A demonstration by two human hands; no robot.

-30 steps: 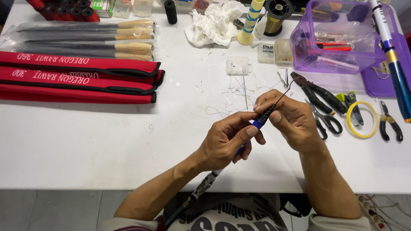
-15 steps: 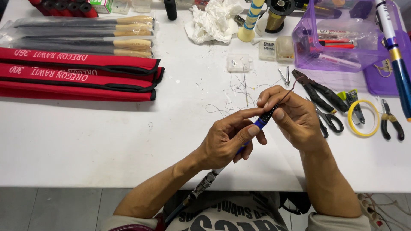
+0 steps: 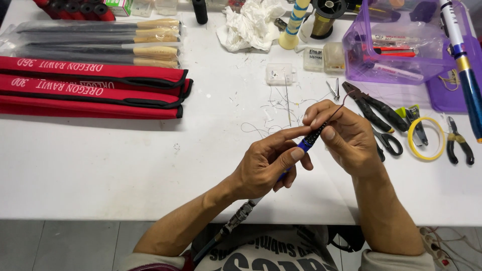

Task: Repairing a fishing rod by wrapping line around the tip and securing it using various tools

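A slim fishing rod [image 3: 307, 142], dark with a blue band, runs from the person's lap up over the near edge of the white desk [image 3: 100, 170] to a point above its middle. The left hand [image 3: 266, 163] pinches the rod at the blue band between thumb and forefinger. The right hand [image 3: 346, 135] closes its fingers on the dark section just beyond, where a thin dark thread [image 3: 337, 104] leaves the rod and rises toward the far edge. Both hands are thus clenched on the rod, touching each other across it.

The step in hand appears to be winding or seating thread on the rod; the next move probably calls for steady tension from the right hand while the left keeps the rod from slipping.

Loose thread clippings [image 3: 273, 108] lie on the desk just beyond the hands. Toward the right edge lie black pliers [image 3: 374, 106], scissors [image 3: 387, 143], a yellow ring of tape [image 3: 427, 139] and small black cutters [image 3: 458, 143]. A purple plastic box [image 3: 401, 45] stands at the far right corner. Red rod sleeves [image 3: 90, 88] and bagged rods with pale handles [image 3: 100, 42] lie along the left side.
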